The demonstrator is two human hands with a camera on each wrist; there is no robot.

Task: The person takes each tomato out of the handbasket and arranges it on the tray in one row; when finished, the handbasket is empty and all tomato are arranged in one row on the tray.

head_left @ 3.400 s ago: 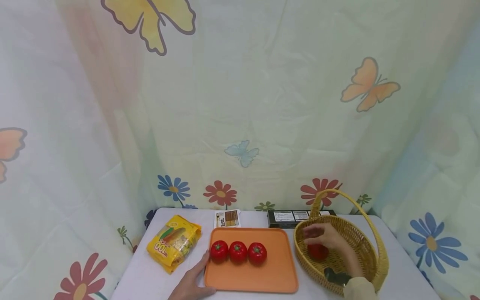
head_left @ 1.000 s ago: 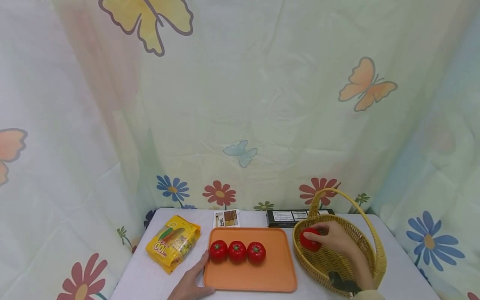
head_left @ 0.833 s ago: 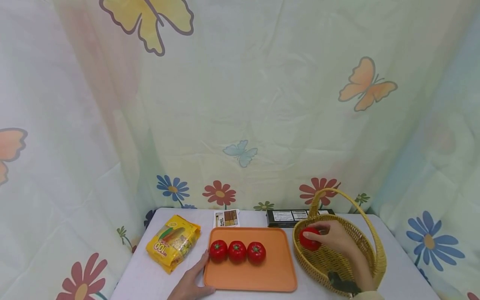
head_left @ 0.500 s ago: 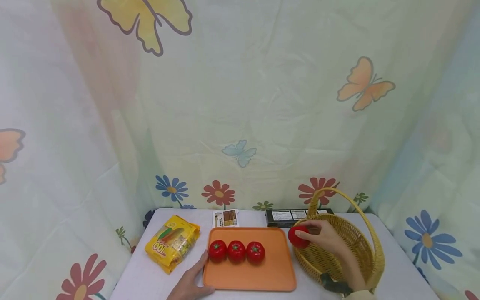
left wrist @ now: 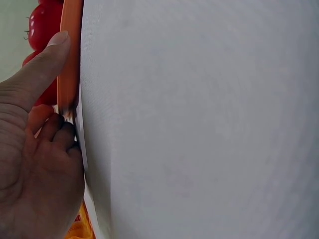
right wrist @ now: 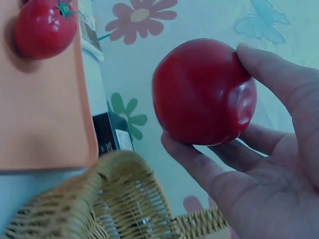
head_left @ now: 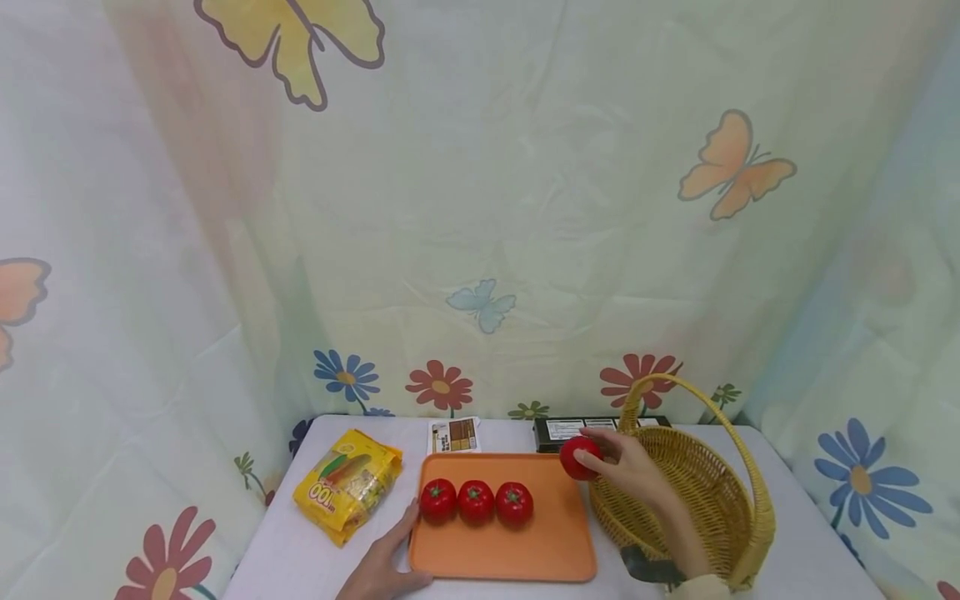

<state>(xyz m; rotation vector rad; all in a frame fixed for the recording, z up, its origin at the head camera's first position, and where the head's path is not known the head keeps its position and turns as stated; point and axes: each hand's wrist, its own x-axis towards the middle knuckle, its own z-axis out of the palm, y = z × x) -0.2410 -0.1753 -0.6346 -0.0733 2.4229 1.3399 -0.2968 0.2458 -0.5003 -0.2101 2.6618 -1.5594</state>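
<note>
My right hand (head_left: 628,468) grips a red tomato (head_left: 579,458) between thumb and fingers, over the back right corner of the orange tray (head_left: 510,554). In the right wrist view that tomato (right wrist: 199,92) is held up by the fingertips, its smooth side showing. Three tomatoes with green stems, the middle one (head_left: 476,502) among them, stand in a row on the tray's left half. My left hand (head_left: 381,567) holds the tray's front left corner; in the left wrist view the thumb (left wrist: 47,64) lies on the tray's edge and the fingers bend at the corner.
A wicker basket (head_left: 705,479) with a tall handle stands right of the tray, under my right forearm. Behind are a black box (head_left: 562,429) and a small printed packet (head_left: 453,435). A yellow bag (head_left: 348,486) lies at the left. A flowered curtain (head_left: 480,208) surrounds the table.
My right hand has taken hold of the tomato in the basket, lifted it out over the rim and carried it left to the tray's back right corner. The left hand has stayed put.
</note>
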